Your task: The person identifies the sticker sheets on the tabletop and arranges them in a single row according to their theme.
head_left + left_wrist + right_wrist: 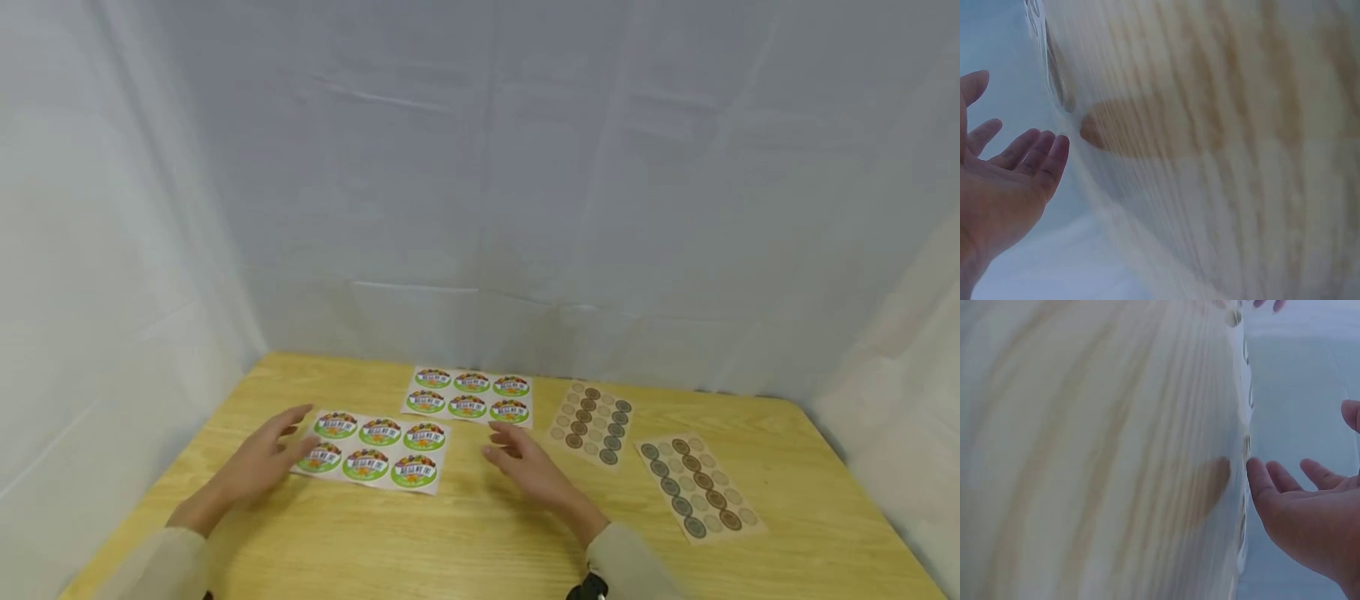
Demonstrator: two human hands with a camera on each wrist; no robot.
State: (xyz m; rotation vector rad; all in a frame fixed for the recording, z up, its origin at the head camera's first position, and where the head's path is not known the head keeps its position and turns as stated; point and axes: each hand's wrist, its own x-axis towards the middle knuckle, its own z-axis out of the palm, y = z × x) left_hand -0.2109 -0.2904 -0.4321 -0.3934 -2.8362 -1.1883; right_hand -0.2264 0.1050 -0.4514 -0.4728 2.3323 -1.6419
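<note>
My left hand (258, 457) is at the left edge of a white sheet of round fruit stickers (372, 451), its thumb overlapping that edge in the head view. The left wrist view shows the same hand (1013, 175) with loosely bent fingers and nothing in them. My right hand (534, 471) hovers near the lower right corner of a second fruit sticker sheet (468, 396), farther back. In the right wrist view the right hand (1310, 519) holds nothing, its fingers relaxed and spread. Whether either hand touches a sheet, I cannot tell.
Two sheets of small round brown and grey stickers, one upright-lying sheet (592, 423) and one slanted sheet (701, 487), lie to the right on the wooden table (360, 550). A pale cloth (480, 192) hangs behind the table and along both sides.
</note>
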